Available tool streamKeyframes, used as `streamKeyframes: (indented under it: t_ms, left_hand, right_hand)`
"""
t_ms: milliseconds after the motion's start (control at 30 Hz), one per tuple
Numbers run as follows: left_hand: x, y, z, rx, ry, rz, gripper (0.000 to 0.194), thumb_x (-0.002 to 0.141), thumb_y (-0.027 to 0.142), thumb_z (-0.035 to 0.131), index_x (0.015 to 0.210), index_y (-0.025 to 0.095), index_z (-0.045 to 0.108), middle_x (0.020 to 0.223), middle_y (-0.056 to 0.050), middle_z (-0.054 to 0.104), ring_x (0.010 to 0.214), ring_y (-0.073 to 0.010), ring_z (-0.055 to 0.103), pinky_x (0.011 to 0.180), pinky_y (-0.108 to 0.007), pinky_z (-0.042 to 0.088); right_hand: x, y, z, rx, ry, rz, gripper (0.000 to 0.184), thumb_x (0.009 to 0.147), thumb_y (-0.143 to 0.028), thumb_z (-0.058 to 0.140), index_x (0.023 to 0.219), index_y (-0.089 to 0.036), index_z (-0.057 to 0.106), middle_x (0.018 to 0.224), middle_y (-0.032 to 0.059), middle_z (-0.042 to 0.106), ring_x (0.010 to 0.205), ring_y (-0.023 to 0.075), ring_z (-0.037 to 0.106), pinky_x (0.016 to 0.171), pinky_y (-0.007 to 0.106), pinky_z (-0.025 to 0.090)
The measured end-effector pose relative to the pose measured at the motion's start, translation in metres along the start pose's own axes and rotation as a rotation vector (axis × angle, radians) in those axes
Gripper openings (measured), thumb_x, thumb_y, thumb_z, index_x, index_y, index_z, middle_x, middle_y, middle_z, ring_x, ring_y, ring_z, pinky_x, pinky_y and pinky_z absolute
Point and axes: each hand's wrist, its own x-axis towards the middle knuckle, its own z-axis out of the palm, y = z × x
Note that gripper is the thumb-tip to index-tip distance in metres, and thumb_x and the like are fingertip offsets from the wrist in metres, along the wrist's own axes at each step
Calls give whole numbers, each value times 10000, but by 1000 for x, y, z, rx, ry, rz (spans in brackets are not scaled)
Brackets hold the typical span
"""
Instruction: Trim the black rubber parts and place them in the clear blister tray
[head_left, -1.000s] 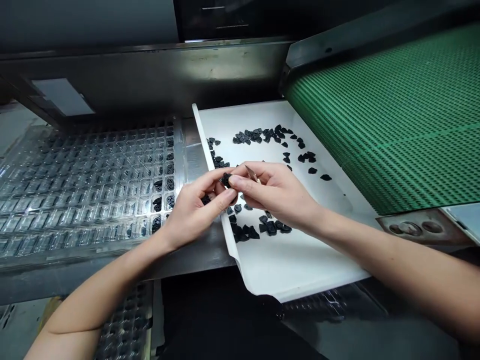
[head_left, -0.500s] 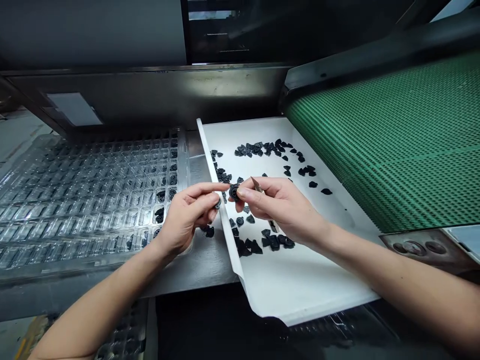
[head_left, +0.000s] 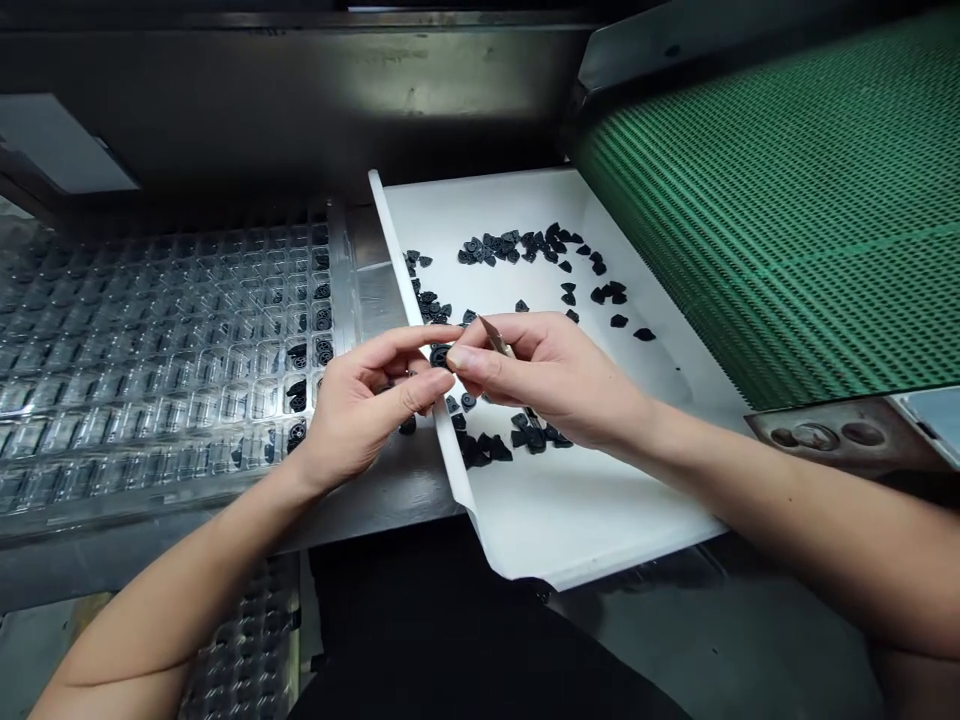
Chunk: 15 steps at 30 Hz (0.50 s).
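Note:
Over the left rim of the white tray (head_left: pixel 600 525), my two hands meet at a small round black plastic part (head_left: pixel 440 356). My right hand (head_left: pixel 551 370) pinches that part between thumb and forefinger. It also keeps hold of a craft knife (head_left: pixel 496 338), whose blade points up and left. My left hand (head_left: pixel 375 405) is closed, its forefinger and thumb at the part's left side. Dark plastic shows among its curled fingers, mostly hidden. Many loose black parts (head_left: pixel 491 248) lie in the tray, several just below my hands.
To the left, a clear plastic tray (head_left: pixel 187 330) has black parts in some pockets along its right side. A green mesh conveyor belt (head_left: pixel 810 220) slopes along the right. A steel machine panel (head_left: pixel 420 105) stands behind, and a metal worktop (head_left: pixel 390 485) lies between the trays.
Half a second ago my hands were apart, a small part at my left fingertips and another in my right. Now they have come together again. The view has tilted downward.

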Motion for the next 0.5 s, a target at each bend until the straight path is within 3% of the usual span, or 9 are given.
streamKeyframes:
  t_ms: [100, 200, 300, 400, 500]
  left_hand:
    - [-1, 0, 2, 43, 35, 27, 308, 899, 322, 919, 1192, 233, 886, 811, -42, 766, 646, -130, 644, 574, -240, 512]
    - [2, 1, 2, -17, 93, 1, 242, 868, 359, 941, 1050, 207, 892, 715, -26, 711, 564, -103, 559, 481, -222, 402]
    - [7, 4, -4, -155, 150, -97, 228, 886, 389, 918, 949, 183, 845, 622, 17, 592, 470, -53, 400, 424, -202, 229]
    - [13, 7, -11, -275, 176, -174, 235, 908, 382, 882, 943, 180, 768, 626, 63, 499, 435, -25, 263, 426, -209, 214]
    - [15, 8, -14, -343, 179, -238, 276, 936, 391, 850, 901, 187, 669, 669, 69, 472, 436, -26, 248, 420, -220, 235]
  right_hand:
    - [0, -1, 0, -16, -8, 2, 484, 969, -577, 817, 775, -153, 689, 698, 2, 581, 623, 94, 452, 561, 257, 337]
    - [0, -3, -3, -104, -31, -22, 451, 1008, -551, 777, 799, -158, 708, 706, 2, 596, 622, 101, 453, 570, 271, 329]
    - [1, -1, -11, -465, -39, -97, 288, 1062, -419, 717, 929, -171, 777, 821, 19, 694, 685, 119, 530, 649, 290, 370]
    - [2, 9, -21, -950, -124, -85, 103, 1021, -248, 723, 1061, -188, 797, 1008, 43, 764, 798, 161, 614, 706, 305, 366]
    - [3, 24, -25, -1236, -301, -10, 213, 975, -172, 710, 1169, -211, 791, 1100, 46, 751, 695, 138, 538, 628, 301, 294]
